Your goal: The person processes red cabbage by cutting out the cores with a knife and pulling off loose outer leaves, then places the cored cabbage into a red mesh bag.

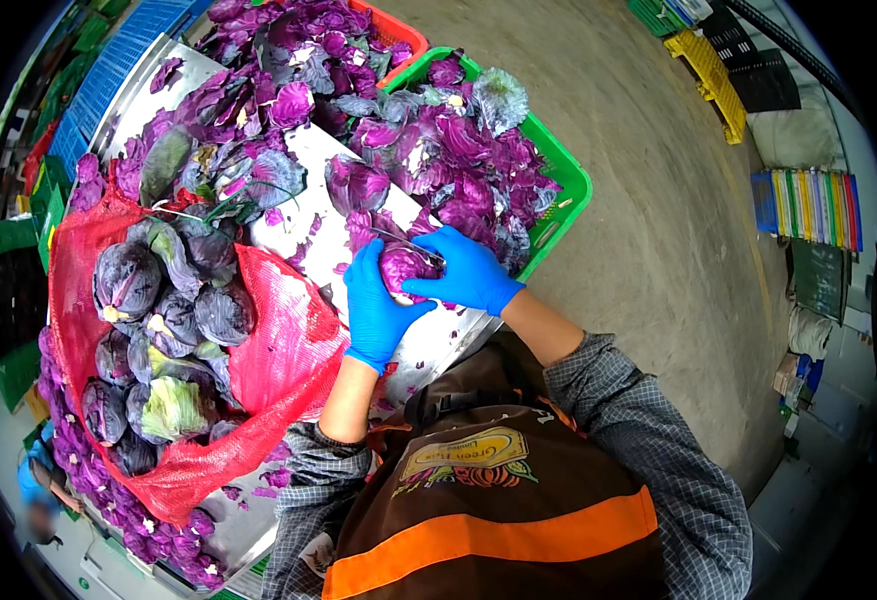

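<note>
Both my hands wear blue gloves and meet around a peeled red cabbage (405, 266) above the metal table. My left hand (376, 308) cups its left and near side, fingers pointing away from me. Curled over the right side is my right hand (468, 272), its thumb and fingers on the head. A thin dark strip, perhaps a blade, crosses the cabbage's top by the right fingers; its handle is not visible. Just beyond lies a green crate (563, 185) heaped with purple outer leaves (458, 150). On the left, a red mesh sack (288, 345) gapes around several unpeeled red cabbages (126, 278).
Loose leaves litter the metal table (308, 150). A red crate (413, 40) of leaves stands at the far end. More peeled cabbages (163, 540) line the table's left edge, near another person (43, 475). Concrete floor (648, 250) stretches to the right, toward a yellow crate (708, 80).
</note>
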A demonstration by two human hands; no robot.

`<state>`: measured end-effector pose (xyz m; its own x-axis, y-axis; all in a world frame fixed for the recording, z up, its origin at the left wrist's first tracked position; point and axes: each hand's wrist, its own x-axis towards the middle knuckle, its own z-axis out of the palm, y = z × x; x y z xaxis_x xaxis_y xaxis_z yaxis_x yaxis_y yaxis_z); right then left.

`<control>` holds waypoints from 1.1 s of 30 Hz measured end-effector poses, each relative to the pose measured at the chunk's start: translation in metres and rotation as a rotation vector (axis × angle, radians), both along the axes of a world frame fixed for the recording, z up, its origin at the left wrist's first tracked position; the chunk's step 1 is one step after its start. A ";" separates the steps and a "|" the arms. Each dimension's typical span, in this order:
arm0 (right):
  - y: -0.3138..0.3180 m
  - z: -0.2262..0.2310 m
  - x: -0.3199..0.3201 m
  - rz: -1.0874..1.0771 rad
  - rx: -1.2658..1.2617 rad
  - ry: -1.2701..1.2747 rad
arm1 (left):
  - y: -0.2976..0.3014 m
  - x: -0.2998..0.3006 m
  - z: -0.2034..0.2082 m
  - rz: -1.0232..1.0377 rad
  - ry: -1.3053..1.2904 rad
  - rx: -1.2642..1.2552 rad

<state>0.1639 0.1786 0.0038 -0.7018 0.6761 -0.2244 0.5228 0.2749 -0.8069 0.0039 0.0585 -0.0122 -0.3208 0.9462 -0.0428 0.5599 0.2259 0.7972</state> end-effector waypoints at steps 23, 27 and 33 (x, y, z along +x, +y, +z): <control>0.033 -0.037 -0.018 -0.059 -0.062 -0.029 | -0.010 0.001 -0.019 0.243 -0.087 -0.001; 0.028 -0.099 0.017 -0.226 -0.182 0.006 | -0.026 0.003 -0.014 0.056 -0.055 0.057; 0.002 -0.026 -0.007 -0.318 0.202 0.199 | -0.053 0.012 -0.016 0.251 -0.183 0.037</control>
